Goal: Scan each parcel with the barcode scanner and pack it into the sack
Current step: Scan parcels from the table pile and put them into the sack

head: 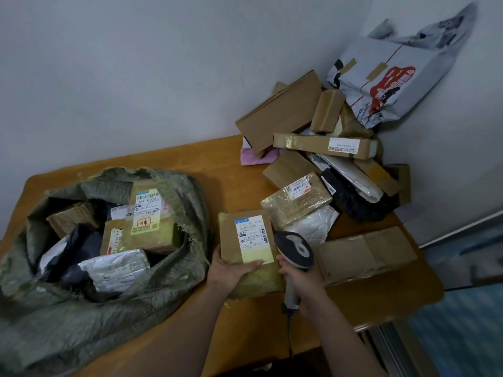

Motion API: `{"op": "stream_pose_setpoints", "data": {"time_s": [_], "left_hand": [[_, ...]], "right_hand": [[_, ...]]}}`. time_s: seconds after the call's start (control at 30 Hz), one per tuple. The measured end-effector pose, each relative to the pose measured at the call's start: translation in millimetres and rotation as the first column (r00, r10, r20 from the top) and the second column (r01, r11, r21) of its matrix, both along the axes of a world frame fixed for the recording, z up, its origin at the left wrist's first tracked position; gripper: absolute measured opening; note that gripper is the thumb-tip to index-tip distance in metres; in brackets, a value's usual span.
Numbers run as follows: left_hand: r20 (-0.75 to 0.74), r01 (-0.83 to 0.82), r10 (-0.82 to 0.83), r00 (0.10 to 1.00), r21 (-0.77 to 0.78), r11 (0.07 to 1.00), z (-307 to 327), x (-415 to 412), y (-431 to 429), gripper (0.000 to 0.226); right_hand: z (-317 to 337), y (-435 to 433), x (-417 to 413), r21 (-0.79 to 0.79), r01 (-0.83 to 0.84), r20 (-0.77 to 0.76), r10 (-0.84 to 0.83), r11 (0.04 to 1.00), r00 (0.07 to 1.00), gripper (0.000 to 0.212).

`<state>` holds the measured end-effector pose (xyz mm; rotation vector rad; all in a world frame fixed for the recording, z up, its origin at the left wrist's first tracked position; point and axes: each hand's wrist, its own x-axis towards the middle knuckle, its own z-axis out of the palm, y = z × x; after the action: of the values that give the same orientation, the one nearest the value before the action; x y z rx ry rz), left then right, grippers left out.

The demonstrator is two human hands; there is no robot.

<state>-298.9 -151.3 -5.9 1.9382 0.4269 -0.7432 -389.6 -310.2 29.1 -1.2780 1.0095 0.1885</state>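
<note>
Right hand (298, 278) is clenched round the handle of the barcode scanner (295, 248), whose head hangs just beside the label (253, 238) of a brown cardboard parcel (228, 240). Left hand (231, 273) grasps that parcel's near edge, thumb on top, just right of the open green sack (174, 289) on the wooden table (353, 303). My worry: the head sits so close (nearly touching) that the barcode may fail to read.

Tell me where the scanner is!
In the head view, the scanner is in the right hand, just right of the labelled parcel the left hand holds.
</note>
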Motion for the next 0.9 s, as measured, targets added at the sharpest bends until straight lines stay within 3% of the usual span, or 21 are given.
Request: {"op": "stream_pose_setpoints", "data": {"time_s": [0.13, 0.27, 0.37, 0.57, 0.67, 0.77, 0.9], "left_hand": [[0.026, 0.014, -0.010, 1.000, -0.123, 0.992, 10, -14, 1, 0.152], [0.168, 0.131, -0.095, 0.981, -0.213, 0.968, 29, -8, 2, 0.145], [0.220, 0.215, -0.161, 0.962, -0.254, 0.943, 60, 3, 6, 0.157], [0.384, 0.327, -0.234, 0.893, -0.195, 0.925, 106, 29, 38, 0.167], [0.435, 0.315, -0.207, 0.876, -0.193, 0.929, 117, 43, 66, 0.169], [0.474, 0.279, -0.172, 0.864, -0.164, 0.946, 133, 52, 94, 0.168], [0.561, 0.222, -0.158, 0.813, -0.047, 0.974, 151, 57, 124, 0.164]], "right_hand": [[14, -1, -5, -0.069, 0.047, 0.031, -0.045, 0.996, 0.999, 0.028], [38, -4, -5, -0.111, 0.137, 0.045, -0.133, 0.984, 0.990, 0.017], [63, -1, -3, -0.159, 0.108, 0.137, -0.086, 0.981, 0.987, 0.031], [110, 29, 11, -0.174, 0.133, 0.281, -0.080, 0.976, 0.956, 0.022], [126, 56, 23, -0.194, 0.069, 0.330, -0.001, 0.978, 0.944, 0.027], [141, 83, 33, -0.187, -0.004, 0.358, 0.072, 0.982, 0.931, 0.017], [152, 117, 45, -0.216, -0.067, 0.400, 0.151, 0.974, 0.904, 0.023]]}}
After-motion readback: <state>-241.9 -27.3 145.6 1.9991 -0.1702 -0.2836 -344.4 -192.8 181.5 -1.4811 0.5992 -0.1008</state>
